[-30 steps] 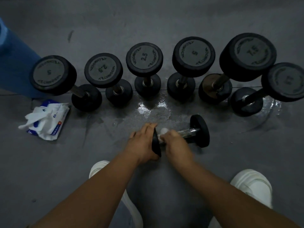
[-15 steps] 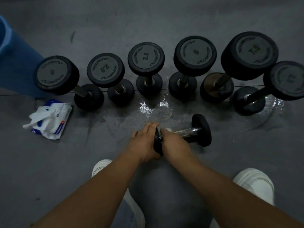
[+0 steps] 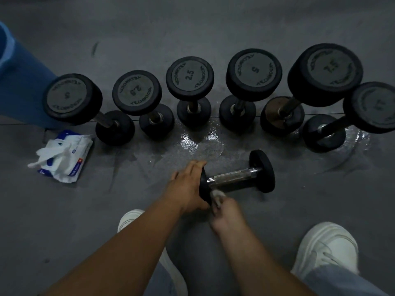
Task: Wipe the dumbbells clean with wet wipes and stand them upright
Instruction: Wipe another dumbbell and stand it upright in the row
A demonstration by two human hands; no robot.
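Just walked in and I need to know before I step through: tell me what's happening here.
A person is wiping a small dumbbell lying on its side on the floor. The left hand grips its near head; the right hand, blurred, holds a white wipe against that head's lower edge. Six other dumbbells stand upright in a row behind. A pack of wet wipes lies to the left.

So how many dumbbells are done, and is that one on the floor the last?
Nearly there. Six black round-headed dumbbells stand upright in a row, so they look done. The seventh, a small black dumbbell with a metal handle, lies on its side: the left-hand grip holds its near end while the right-hand grip rubs it with a white wet wipe. Left: finish wiping and stand it up.
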